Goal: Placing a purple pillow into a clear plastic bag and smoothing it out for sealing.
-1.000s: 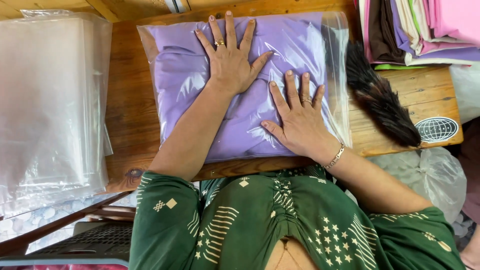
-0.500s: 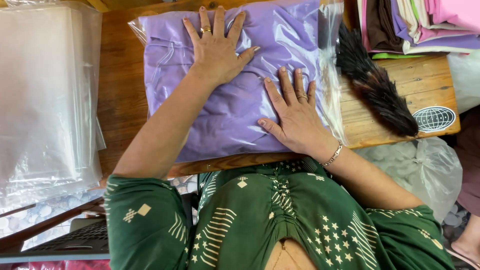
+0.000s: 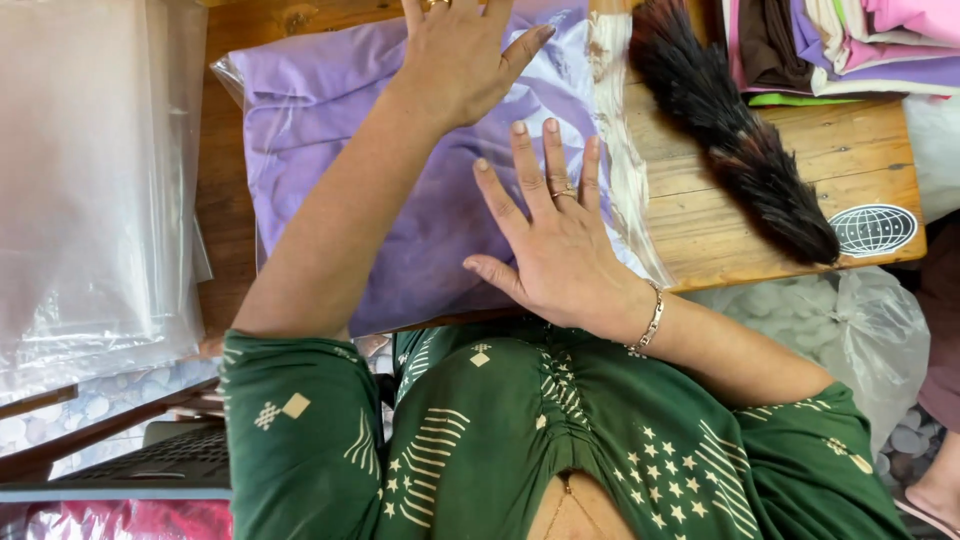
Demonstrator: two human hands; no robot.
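Observation:
A clear plastic bag holding folded lilac cloth (image 3: 330, 130) lies flat on a wooden table (image 3: 770, 165). My left hand (image 3: 462, 55) presses palm-down on the bag's far part, fingers spread, fingertips cut off by the top edge. My right hand (image 3: 550, 235) lies flat on the bag's near right part, fingers apart, a ring and a bracelet showing. Neither hand grips anything. The bag's open end (image 3: 620, 150) trails to the right of my right hand.
A dark feather duster (image 3: 740, 140) lies on the table right of the bag. Stacked folded cloths (image 3: 840, 45) sit at the far right. A pile of clear plastic bags (image 3: 90, 180) lies to the left. A white plastic sack (image 3: 840, 320) hangs below the table's edge.
Both hands have slid toward the far side over the bag, and the bag sits further left and higher in view. The view itself has shifted.

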